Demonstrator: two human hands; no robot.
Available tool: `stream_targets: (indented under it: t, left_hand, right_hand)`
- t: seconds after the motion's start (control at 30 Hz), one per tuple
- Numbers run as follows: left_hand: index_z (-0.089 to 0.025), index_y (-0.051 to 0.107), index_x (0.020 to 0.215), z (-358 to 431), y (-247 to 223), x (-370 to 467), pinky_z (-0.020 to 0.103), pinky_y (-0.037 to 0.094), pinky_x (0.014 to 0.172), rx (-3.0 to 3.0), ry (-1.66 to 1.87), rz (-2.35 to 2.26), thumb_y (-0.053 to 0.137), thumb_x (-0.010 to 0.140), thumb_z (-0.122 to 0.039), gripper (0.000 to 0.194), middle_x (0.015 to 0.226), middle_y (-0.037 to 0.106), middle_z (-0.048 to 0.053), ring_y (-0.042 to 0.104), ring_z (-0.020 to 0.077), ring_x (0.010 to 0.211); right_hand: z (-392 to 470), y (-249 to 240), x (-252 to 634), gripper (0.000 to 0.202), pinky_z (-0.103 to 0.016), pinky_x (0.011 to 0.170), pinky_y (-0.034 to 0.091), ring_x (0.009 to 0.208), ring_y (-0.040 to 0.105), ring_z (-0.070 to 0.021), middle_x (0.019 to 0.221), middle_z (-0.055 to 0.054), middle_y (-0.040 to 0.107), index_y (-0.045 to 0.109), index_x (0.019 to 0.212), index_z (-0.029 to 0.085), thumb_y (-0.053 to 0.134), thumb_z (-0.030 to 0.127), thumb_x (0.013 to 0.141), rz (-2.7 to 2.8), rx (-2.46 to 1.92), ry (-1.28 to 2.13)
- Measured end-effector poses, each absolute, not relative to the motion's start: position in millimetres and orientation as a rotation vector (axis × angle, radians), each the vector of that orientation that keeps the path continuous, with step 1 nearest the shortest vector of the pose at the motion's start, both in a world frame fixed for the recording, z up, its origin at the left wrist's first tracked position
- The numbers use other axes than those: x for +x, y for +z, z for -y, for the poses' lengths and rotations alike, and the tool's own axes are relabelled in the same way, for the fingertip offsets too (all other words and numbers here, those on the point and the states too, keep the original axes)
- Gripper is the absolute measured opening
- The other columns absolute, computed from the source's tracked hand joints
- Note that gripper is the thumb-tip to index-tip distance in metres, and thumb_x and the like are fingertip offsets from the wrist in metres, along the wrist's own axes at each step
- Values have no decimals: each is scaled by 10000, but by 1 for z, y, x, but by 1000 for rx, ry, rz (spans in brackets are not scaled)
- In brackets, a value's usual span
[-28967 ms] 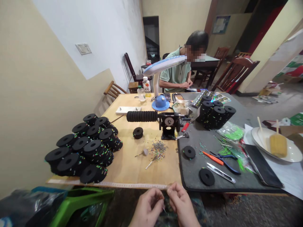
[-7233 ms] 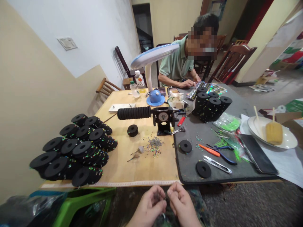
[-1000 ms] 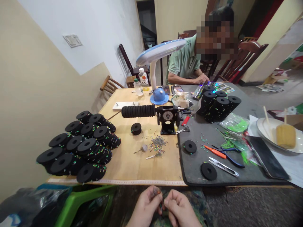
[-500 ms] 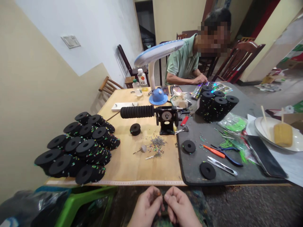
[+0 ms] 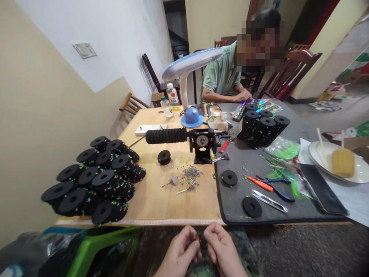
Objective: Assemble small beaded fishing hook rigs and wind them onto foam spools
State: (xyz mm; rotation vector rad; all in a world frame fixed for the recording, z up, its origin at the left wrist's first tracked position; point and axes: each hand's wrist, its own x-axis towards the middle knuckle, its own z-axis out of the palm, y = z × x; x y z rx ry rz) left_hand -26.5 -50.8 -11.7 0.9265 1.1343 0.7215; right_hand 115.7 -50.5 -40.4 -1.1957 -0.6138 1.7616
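Note:
My left hand (image 5: 184,248) is at the bottom centre, below the table's front edge, its fingers pinched around something tiny with an orange tint that I cannot make out. Just to its right, my right hand (image 5: 219,246) is also closed, fingertips pressed together; what they hold is too small to name. A narrow gap parts the two hands. Beyond them on the wood lie small scattered beads (image 5: 191,175). Behind the beads stands a black winding machine (image 5: 202,144) with a ridged black foam roll (image 5: 166,136) on its shaft.
Stacked black foam spools (image 5: 76,200) fill the table's left; more (image 5: 266,127) stand back right. Orange tool (image 5: 261,184), snips (image 5: 269,201), pliers (image 5: 282,191) and a phone (image 5: 323,188) lie right. A lamp (image 5: 192,117) stands behind; a person (image 5: 220,79) sits across.
My hands have moved slightly apart, the right one a little up and to the right. Both remain closed at the fingertips.

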Motion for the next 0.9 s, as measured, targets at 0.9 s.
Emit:
stream_targets:
  t: [0.9]
  left_hand:
    - [-157, 688, 657, 42, 1, -31, 229, 325, 537, 1421, 646, -1421, 630, 766, -222, 139, 562, 517, -17, 411, 129, 542]
  right_hand:
    - [49, -29, 119, 539, -191, 405, 195, 363, 256, -61, 405, 140, 360, 466, 735, 217, 591, 741, 725, 975, -1198, 1778]
